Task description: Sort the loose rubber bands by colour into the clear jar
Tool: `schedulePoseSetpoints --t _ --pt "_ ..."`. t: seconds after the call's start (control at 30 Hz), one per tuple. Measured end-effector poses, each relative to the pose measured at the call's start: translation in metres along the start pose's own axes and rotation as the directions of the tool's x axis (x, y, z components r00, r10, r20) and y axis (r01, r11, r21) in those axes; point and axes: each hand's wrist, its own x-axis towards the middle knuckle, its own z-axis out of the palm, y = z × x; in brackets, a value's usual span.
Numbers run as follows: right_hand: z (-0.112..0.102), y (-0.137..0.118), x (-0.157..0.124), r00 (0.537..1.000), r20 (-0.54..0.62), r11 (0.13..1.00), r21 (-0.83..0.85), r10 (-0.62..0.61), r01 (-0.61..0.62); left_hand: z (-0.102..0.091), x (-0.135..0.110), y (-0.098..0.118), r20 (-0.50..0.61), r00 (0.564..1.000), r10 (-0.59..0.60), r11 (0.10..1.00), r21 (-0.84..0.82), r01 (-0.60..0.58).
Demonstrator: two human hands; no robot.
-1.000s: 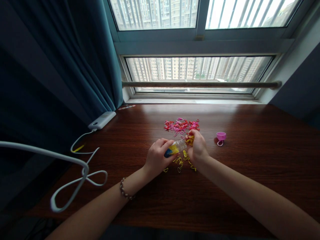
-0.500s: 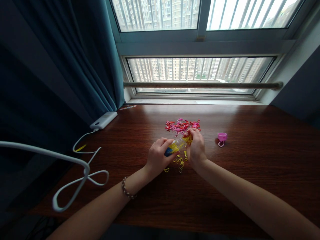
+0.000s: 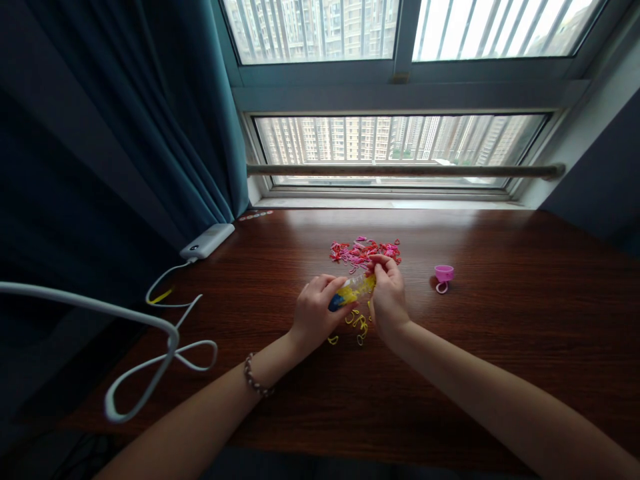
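My left hand [image 3: 320, 307] is wrapped round a small clear bottle [image 3: 356, 283], which lies tilted with its mouth towards the right. Inside it are blue and yellow rubber bands. At the mouth, my right hand [image 3: 389, 293] is closed, its thumb and fingertips pinched against some yellow rubber bands [image 3: 371, 283]; the fingers partly hide them. Several loose yellow rubber bands [image 3: 360, 323] lie on the table below the bottle. Just beyond my hands is a spread pile of red and pink rubber bands [image 3: 357, 253].
A pink cup-shaped cap with a ring [image 3: 444, 273] rests on the brown table [image 3: 500, 347] to the right. To the left are a white power strip [image 3: 207, 241], its looped white cable [image 3: 150, 373] and a yellow strip [image 3: 161, 296]. A blue curtain and a barred window stand behind.
My right fingers have shifted slightly left over the bottle's mouth. The bunch of yellow rubber bands in them shows less now, with yellow just inside the mouth. My left hand holds still.
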Motion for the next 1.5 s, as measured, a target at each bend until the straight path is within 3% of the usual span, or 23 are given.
schedulePoseSetpoints --t 0.2,0.5,0.7,0.97,1.17,1.5 --pt "0.001 0.000 0.001 0.999 0.002 0.998 0.049 0.032 -0.032 0.000 0.001 -0.003 0.003 1.000 0.013 1.000 0.020 -0.013" --pt "-0.010 0.005 0.002 0.996 0.078 0.998 -0.061 0.034 -0.029 0.002 0.001 -0.003 -0.001 1.000 0.018 1.000 0.012 -0.018" --pt "-0.013 0.010 0.004 0.998 0.053 0.995 -0.099 0.018 -0.013 0.001 0.002 -0.002 0.024 0.999 0.023 1.000 0.001 -0.023" --pt "-0.009 0.007 -0.001 0.993 0.047 0.992 -0.063 0.110 -0.107 0.002 0.002 -0.002 0.037 0.998 0.047 0.999 -0.002 -0.047" --pt "-0.004 0.007 -0.001 0.997 0.065 0.998 0.052 0.038 -0.042 0.001 0.002 -0.002 0.056 0.997 0.054 0.999 -0.013 -0.053" --pt "-0.001 -0.004 0.001 0.998 0.058 0.999 0.038 0.016 -0.018 0.000 0.002 -0.002 0.067 0.997 0.049 0.999 -0.010 -0.049"
